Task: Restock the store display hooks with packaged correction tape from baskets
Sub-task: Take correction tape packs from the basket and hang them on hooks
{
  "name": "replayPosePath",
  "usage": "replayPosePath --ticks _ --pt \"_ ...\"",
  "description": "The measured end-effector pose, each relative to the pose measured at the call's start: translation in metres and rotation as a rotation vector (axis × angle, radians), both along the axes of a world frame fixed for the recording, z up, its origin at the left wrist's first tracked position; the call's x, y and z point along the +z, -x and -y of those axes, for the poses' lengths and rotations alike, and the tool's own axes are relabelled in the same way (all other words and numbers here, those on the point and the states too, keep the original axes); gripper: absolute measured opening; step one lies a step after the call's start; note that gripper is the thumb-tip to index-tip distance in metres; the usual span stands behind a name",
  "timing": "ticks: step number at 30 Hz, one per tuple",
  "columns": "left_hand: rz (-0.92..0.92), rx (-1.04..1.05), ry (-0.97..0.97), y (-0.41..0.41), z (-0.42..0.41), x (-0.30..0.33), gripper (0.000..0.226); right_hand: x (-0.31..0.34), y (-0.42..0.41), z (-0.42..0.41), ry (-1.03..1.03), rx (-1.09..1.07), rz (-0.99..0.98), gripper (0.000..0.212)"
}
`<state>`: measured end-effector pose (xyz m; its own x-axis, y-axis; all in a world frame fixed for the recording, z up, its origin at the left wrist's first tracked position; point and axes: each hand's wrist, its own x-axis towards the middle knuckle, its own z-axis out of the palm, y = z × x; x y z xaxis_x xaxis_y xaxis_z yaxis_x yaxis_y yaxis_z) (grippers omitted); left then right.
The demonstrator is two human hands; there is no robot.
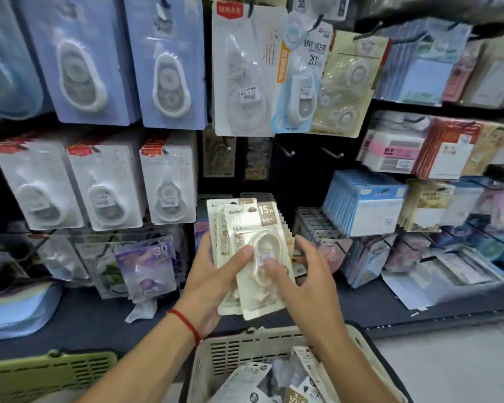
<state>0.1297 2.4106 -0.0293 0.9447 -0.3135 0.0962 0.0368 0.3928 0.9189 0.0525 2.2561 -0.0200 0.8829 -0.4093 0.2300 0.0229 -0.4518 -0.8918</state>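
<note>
My left hand point(216, 283) grips a small fanned stack of cream correction tape packs point(250, 228) marked 15M, thumb across the front pack. My right hand point(297, 274) rests its fingertips on the blister of the front pack, fingers spread. The stack is held above a beige basket point(239, 349) that contains more packaged correction tape point(303, 382). Two bare display hooks point(288, 151) stick out of the dark board above the stack, right of a brown pack hanging deep on its peg.
Blue and white correction tape packs point(163, 68) fill the hooks at left and top. Sticky notes and notebooks point(367, 205) crowd the racks at right. A green basket point(47, 373) sits at the lower left. A dark shelf ledge runs below the display.
</note>
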Motion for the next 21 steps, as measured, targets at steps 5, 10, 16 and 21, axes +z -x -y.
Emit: replayPosePath --ticks 5,10,16,21 --pt "0.044 0.065 0.062 -0.004 -0.007 0.009 0.066 0.009 -0.014 -0.006 -0.38 0.266 -0.034 0.027" --pt "0.167 0.204 0.068 -0.008 -0.022 0.023 0.067 0.021 -0.023 -0.013 -0.344 0.251 0.054 0.03" --pt "0.252 0.366 0.086 -0.011 -0.043 0.036 0.064 0.041 -0.038 -0.033 -0.241 0.25 0.134 0.025" --pt "0.275 0.449 0.105 -0.016 -0.061 0.042 0.069 0.046 -0.054 -0.046 -0.346 0.265 0.166 0.038"
